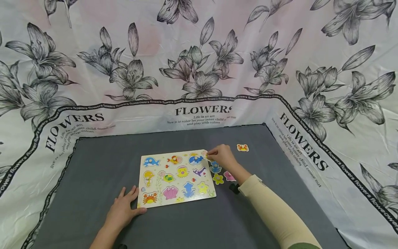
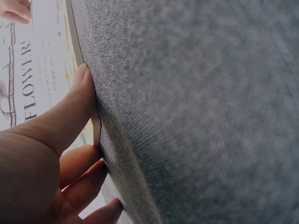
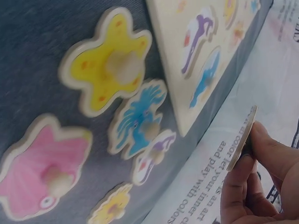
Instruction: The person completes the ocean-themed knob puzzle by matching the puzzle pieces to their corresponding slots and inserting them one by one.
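Note:
A light wooden puzzle board (image 1: 199, 196) with sea-animal pictures lies on the grey table. My left hand (image 1: 122, 209) rests at its near left corner, thumb along the front edge and fingers spread by the left side. Over the board's far right corner, my right hand (image 1: 224, 156) pinches a thin wooden puzzle piece (image 3: 242, 140) between thumb and fingers. That piece shows edge-on in the right wrist view, so its picture is hidden. Beside the board lie knobbed pieces: a yellow starfish (image 3: 105, 65), a blue squid (image 3: 140, 121), a purple dolphin (image 3: 154, 156) and a pink shell (image 3: 42, 163).
A crab piece (image 1: 243, 148) lies apart, farther back on the right. Close to the dolphin piece is a yellow piece (image 3: 110, 207). Flower-printed cloth (image 1: 199, 69) surrounds the grey tabletop (image 1: 109, 155) at the back and sides.

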### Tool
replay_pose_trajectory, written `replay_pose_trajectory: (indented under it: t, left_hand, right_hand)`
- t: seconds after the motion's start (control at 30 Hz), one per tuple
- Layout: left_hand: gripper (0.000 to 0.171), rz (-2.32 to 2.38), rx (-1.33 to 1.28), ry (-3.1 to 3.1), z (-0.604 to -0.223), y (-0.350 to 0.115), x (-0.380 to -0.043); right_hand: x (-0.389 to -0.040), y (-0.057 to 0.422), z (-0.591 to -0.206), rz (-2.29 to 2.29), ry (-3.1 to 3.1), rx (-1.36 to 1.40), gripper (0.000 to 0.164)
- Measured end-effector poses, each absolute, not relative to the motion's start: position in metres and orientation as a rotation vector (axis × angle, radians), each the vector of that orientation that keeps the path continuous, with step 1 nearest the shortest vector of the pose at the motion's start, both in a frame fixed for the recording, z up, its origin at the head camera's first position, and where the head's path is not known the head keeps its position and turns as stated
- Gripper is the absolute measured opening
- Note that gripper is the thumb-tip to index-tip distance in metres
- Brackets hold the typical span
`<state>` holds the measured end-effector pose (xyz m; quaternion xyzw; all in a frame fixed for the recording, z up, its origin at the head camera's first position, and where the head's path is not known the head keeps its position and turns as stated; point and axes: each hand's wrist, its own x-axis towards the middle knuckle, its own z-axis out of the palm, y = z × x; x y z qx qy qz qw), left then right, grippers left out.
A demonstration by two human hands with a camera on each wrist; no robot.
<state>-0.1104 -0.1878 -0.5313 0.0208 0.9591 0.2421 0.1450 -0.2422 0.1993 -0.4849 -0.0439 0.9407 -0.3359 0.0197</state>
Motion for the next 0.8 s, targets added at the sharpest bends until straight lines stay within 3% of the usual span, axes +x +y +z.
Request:
replay_pose_trajectory:
  t: [0.8]
  left_hand:
    - [0.102,0.728,0.011,2.744,-0.534,-0.190,-0.111]
  right_hand:
    - [-0.242,0.152,-0.487,-1.042,2.905,-0.226,0.012]
